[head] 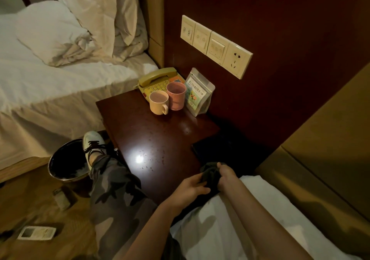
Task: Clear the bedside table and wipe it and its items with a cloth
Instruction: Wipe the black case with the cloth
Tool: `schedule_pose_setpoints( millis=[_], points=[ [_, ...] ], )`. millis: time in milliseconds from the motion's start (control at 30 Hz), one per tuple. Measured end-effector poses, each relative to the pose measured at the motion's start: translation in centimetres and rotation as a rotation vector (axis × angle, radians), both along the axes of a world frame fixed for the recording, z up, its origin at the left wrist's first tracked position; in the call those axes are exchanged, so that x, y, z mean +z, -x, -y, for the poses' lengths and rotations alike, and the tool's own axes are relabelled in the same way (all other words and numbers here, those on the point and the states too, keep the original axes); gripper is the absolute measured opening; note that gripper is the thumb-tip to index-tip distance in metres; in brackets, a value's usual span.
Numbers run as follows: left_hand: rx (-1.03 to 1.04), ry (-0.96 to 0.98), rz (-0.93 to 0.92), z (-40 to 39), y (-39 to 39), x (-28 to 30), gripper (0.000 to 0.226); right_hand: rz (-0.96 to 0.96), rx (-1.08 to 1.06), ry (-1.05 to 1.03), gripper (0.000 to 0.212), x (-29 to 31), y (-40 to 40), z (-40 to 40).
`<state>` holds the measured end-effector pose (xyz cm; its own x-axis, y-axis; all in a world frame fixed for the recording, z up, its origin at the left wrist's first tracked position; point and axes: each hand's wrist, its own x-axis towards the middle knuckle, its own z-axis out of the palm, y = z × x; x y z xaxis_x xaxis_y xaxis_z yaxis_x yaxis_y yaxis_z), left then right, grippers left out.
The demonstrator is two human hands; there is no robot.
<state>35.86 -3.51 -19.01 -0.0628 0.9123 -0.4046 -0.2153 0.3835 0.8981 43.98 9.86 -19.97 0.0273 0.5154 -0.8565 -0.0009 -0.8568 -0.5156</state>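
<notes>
- Bedside table (156, 139): dark polished wood between two beds; crumbs speckle the bare middle and front, so wiping looks not yet done.
- Cloth (210, 176): dark, bunched at the table's near right corner, just off the edge, gripped by both hands; probably being gathered into a pad for wiping.
- Left hand (190, 187): fingers curled round the cloth's lower part.
- Right hand (226, 173): pinches the cloth's upper part, fingers bent over it.
- Telephone (160, 81): at the table's far edge, against the wall.
- Cream mug (159, 102) and pink cup (176, 95): touching, just in front of the telephone; uncleared.
- Tea pouch (198, 93): upright at the table's far right, leaning toward the wall.
- Dark flat item (212, 145): on the table's right side; kind unclear.
- Waste bin (68, 159): on the floor left of the table, handy for crumbs.
</notes>
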Motion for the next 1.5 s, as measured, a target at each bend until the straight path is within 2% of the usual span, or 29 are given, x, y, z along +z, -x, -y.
schedule_pose_setpoints(
  millis=[167, 300, 467, 600, 767, 867, 1000, 1133, 1333, 1500],
  points=[
    [0.047, 0.016, 0.094, -1.1, -0.1, -0.8, 0.043, 0.013, -0.056, -0.002, 0.038, -0.7, -0.2, -0.6],
    [0.050, 0.008, 0.157, -1.4, -0.3, -1.1, 0.061, 0.009, -0.110, -0.035, 0.037, 0.1, -0.1, -0.8],
    [0.035, 0.010, 0.229, -1.8, -0.6, -1.1, 0.058, 0.037, -0.133, -0.052, 0.035, -0.4, -0.3, -1.0],
    [0.031, 0.017, 0.262, -2.1, -0.8, -1.1, 0.071, 0.060, -0.110, -0.108, 0.038, -1.1, -0.6, -1.3],
    [0.037, 0.045, 0.259, -2.3, -1.0, -1.1, 0.045, 0.192, 0.013, -0.210, 0.038, -1.8, -0.6, -1.2],
    [0.055, 0.044, 0.289, -2.4, -1.0, -0.7, 0.044, 0.195, -0.004, -0.207, 0.040, -0.6, -0.4, -0.8],
    [0.107, 0.046, 0.290, -1.9, -1.0, 0.3, 0.031, 0.139, -0.062, -0.147, 0.041, 0.2, -0.4, -0.4],
    [0.299, 0.047, 0.231, -1.1, -0.5, 1.3, 0.025, 0.085, -0.032, -0.145, 0.042, 1.8, 0.3, 0.3],
    [0.525, -0.144, 0.142, 0.5, 2.2, 5.2, 0.017, -0.150, 0.066, -0.197, 0.027, 6.1, 4.5, 1.9],
    [0.668, -0.251, 0.072, 4.2, 7.8, 8.6, 0.018, -0.301, 0.217, -0.250, 0.036, 10.2, 10.7, 4.7]
  ],
)
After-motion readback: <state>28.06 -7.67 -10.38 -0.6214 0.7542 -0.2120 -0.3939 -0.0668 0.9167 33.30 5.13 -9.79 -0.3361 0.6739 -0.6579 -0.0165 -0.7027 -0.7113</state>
